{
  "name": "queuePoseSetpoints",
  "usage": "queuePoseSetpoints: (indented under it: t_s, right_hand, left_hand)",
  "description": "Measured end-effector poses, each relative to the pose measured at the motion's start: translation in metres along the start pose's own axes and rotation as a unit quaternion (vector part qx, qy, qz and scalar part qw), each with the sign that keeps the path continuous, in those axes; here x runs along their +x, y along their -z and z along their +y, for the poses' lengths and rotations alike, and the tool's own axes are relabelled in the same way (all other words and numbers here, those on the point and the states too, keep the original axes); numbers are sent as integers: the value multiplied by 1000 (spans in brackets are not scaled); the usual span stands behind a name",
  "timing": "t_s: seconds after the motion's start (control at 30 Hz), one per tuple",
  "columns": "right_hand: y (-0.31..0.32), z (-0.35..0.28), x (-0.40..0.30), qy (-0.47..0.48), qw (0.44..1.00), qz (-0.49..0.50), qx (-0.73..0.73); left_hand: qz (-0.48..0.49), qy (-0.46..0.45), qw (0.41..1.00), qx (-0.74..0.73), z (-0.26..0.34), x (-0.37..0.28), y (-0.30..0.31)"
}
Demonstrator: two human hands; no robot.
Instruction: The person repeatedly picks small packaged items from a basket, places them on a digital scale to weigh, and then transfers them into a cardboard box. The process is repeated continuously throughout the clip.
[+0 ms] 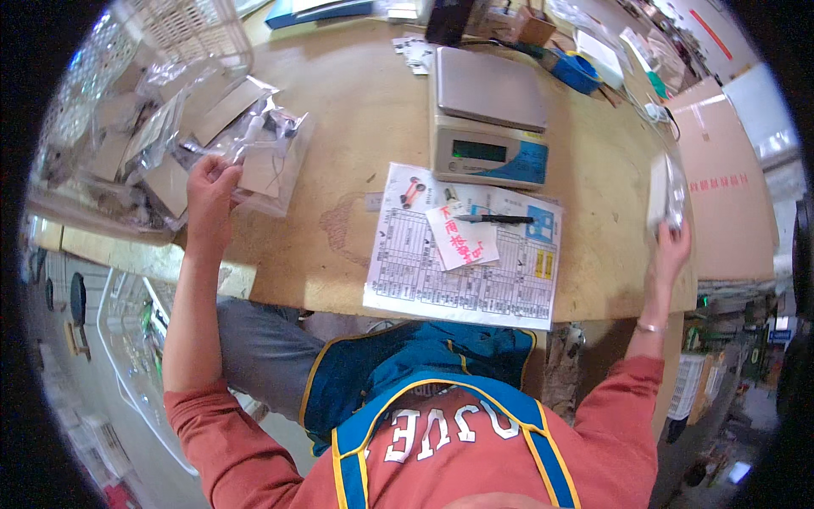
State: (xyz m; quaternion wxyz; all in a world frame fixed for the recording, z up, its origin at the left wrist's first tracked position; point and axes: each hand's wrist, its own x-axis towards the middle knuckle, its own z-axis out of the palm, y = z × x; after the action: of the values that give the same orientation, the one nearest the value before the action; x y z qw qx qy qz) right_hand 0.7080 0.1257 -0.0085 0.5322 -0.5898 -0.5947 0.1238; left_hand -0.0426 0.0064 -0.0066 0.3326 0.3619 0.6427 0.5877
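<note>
At the left, my left hand [216, 191] pinches the edge of a clear plastic bag [270, 172] with a wooden board and small parts inside. Beside it, similar bags [152, 137] lie piled in and over a plastic basket [76, 210]. Far to the right, my right hand [673, 248] grips another clear bag [664, 191] with a pale flat piece in it, near the table's right edge. Between the hands stand a digital scale [493, 92] with a bare metal pan and a printed sheet [407, 273] bearing a note [467, 245] and a black pen [502, 219].
A cardboard box [718, 178] stands beyond the table's right edge. Behind the scale are a dark upright object [448, 19], paper slips [416, 54] and a blue tape roll [575, 70]. A white lattice basket [191, 32] is at the back left.
</note>
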Motion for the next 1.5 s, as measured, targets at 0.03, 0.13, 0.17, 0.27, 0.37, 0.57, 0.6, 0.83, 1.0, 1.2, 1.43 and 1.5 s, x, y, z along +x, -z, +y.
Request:
queuePoseSetpoints:
  t_s: [0.03, 0.13, 0.17, 0.27, 0.37, 0.57, 0.6, 0.83, 1.0, 1.2, 1.43, 1.5]
  right_hand:
    - [-30, -21, 10, 1, 998, 28, -64]
    - [-120, -85, 24, 214, 971, -98, -44]
    - [-151, -103, 29, 283, 948, -133, -54]
    - [-212, -147, 42, 415, 890, -170, -82]
    - [-243, -164, 52, 510, 829, -195, -124]
    - [-227, -150, 63, 458, 853, -162, -188]
    - [-224, -147, 64, 417, 882, -155, -156]
    - [-258, -162, 70, 375, 891, -213, -140]
    - [-301, -173, 60, 374, 887, -242, -120]
    - [-302, -151, 59, 329, 899, -248, -147]
    - [-239, -64, 69, 29, 975, -179, 127]
    - [-202, -30, 62, -92, 977, -108, 159]
  left_hand:
    - [13, 4, 1000, -25, 1, -1, -3]
    - [36, 0, 996, -79, -1, -5, -4]
    - [33, 4, 995, -93, -4, -5, -3]
    - [44, 41, 989, -134, -11, -6, 7]
    - [51, 54, 966, -247, -18, -2, 14]
    - [38, 99, 941, -322, -13, 3, 29]
    - [30, 117, 934, -336, -13, 3, 28]
    - [28, 133, 922, -361, -5, 0, 28]
    - [83, 120, 934, -326, -11, 4, 35]
    - [84, 95, 947, -296, -16, 9, 38]
    - [33, 18, 983, -181, 36, 36, -45]
    - [-8, 5, 984, -181, 51, 49, -96]
